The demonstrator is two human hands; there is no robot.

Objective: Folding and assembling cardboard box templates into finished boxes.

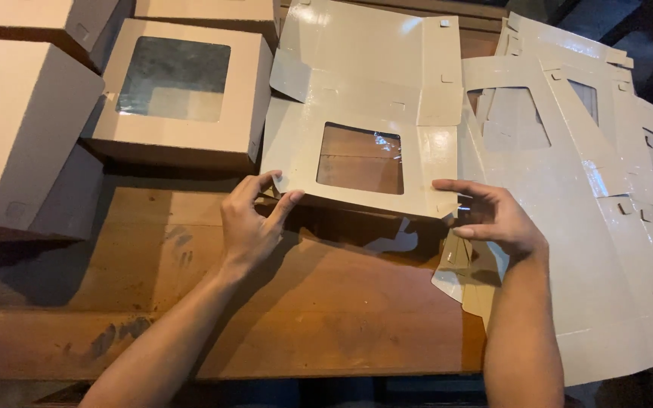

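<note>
A person's two bare hands work at a half-folded box blank of pale glossy card that lies near the middle of a worn wooden table. The blank has a square window covered with clear film, through which the brown wood shows, and its upper flap stands tilted back toward twelve o'clock. The left hand grips the blank's near left corner, thumb and fingers pinched on the card edge. The right hand is at the near right corner, fingers spread and curled, fingertips touching the card edge there; it is not clenched, and a firm grasp cannot be told. At three o'clock of the blank lies a stack of flat blanks, the same pale card, fanned over one another, with window cut-outs and small tab slots, reaching to the table's right edge. At ten o'clock stands a finished box, tan and square, with a film window in its lid. At nine o'clock a larger tan box stands tilted, and more boxes sit behind at eleven o'clock. The table top is scuffed, with dark stains toward seven o'clock. The surroundings are dim.
</note>
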